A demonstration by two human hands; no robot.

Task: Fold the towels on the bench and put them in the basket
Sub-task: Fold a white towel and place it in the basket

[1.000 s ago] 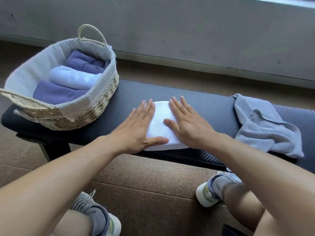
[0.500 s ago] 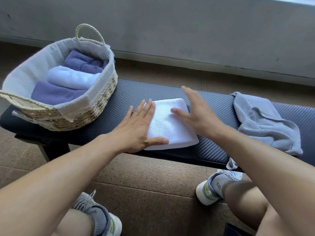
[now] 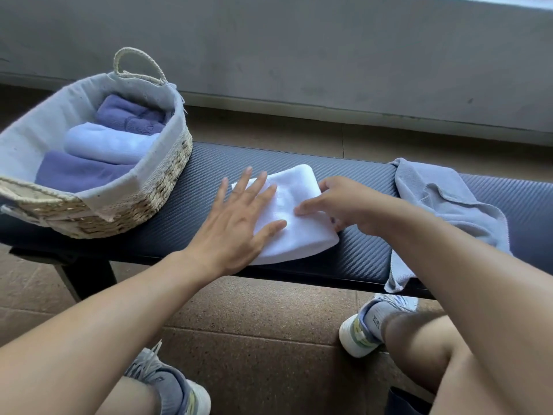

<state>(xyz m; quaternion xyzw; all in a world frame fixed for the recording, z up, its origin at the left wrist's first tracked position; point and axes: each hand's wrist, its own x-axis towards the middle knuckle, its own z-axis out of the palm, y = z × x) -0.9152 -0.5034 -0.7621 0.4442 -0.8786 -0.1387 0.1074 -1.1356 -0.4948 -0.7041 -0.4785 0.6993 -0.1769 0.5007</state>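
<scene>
A folded white towel (image 3: 294, 202) lies in the middle of the dark bench (image 3: 359, 187). My left hand (image 3: 236, 226) rests flat on the towel's left half with fingers spread. My right hand (image 3: 341, 205) grips the towel's right edge, thumb on top and fingers curled under the fold. A grey towel (image 3: 443, 199) lies crumpled on the bench at the right, one corner hanging over the front edge. At the bench's left end a woven basket (image 3: 155, 187) with a cloth liner holds three folded towels, two purple and one pale blue (image 3: 104, 143).
A grey wall (image 3: 329, 55) runs behind the bench. My knees and shoes are in front of the bench on a brown tiled floor (image 3: 263, 310). A basket handle (image 3: 139, 62) stands up at the far rim.
My right hand lifted off the top of the white towel, swung to its right side and took hold of that edge. The left hand stayed flat on the towel.
</scene>
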